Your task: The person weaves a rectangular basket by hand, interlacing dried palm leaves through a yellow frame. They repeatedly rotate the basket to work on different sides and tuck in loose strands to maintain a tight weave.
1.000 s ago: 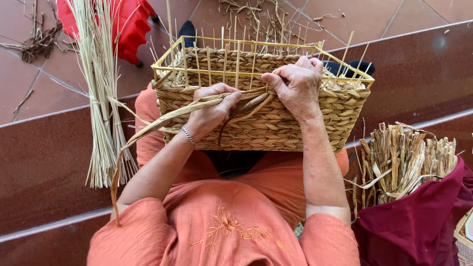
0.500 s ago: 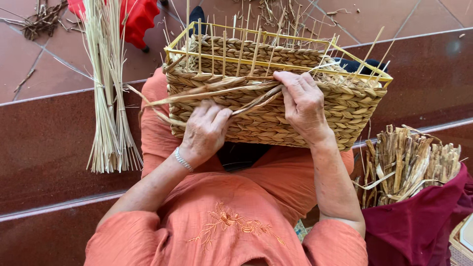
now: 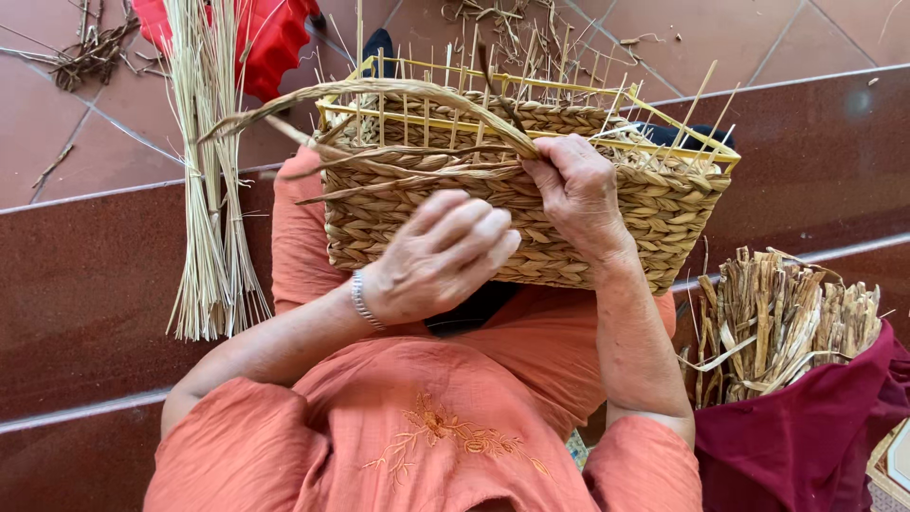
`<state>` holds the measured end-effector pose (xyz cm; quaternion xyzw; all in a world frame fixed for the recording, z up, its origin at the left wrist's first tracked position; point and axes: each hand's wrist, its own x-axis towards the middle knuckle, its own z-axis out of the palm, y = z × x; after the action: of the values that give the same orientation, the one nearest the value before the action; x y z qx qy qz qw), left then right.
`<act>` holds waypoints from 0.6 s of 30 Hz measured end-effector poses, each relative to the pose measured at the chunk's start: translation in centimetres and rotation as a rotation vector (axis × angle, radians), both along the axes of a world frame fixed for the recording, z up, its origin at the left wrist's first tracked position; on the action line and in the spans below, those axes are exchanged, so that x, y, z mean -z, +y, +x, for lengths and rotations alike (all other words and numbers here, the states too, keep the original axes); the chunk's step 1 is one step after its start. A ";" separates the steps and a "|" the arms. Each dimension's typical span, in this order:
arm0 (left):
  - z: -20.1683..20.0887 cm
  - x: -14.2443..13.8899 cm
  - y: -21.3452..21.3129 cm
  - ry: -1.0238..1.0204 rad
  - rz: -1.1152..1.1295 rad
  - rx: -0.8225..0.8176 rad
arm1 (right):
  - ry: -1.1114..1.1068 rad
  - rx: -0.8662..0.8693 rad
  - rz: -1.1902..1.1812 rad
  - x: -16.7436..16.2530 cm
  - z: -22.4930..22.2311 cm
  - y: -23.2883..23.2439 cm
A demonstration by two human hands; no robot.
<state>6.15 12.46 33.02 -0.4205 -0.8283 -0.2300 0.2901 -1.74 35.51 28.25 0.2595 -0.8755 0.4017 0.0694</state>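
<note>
Right hand [image 3: 578,194] is gripping the arched strand [image 3: 417,95] over the basket [image 3: 531,204], left hand [image 3: 441,256] resting loosely curled; overbending is risking a kink.

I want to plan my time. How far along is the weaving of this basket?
Done: the basket walls are woven most of the way up. In hand: the right hand grips a long strand arched over the rim; the left hand rests on the woven side. Left: bare stakes and the yellow frame stand above the weave, so the top rows are unfinished.
</note>
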 end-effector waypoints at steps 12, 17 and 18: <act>-11.2 9.6 4.6 -0.615 0.323 -0.293 | -0.135 -0.038 -0.029 -1.1 0.0 0.2; -7.0 8.8 2.6 -1.054 0.979 -0.249 | -0.057 -0.068 -0.072 -0.8 -0.2 0.0; -6.0 8.7 2.1 -1.222 1.171 -0.177 | -0.039 -0.055 -0.064 -0.8 -0.3 -0.1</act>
<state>0.18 14.58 24.29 0.0619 -0.6168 -0.7845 -0.0203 -2.06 35.38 29.01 0.2733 -0.8558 0.4364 0.0494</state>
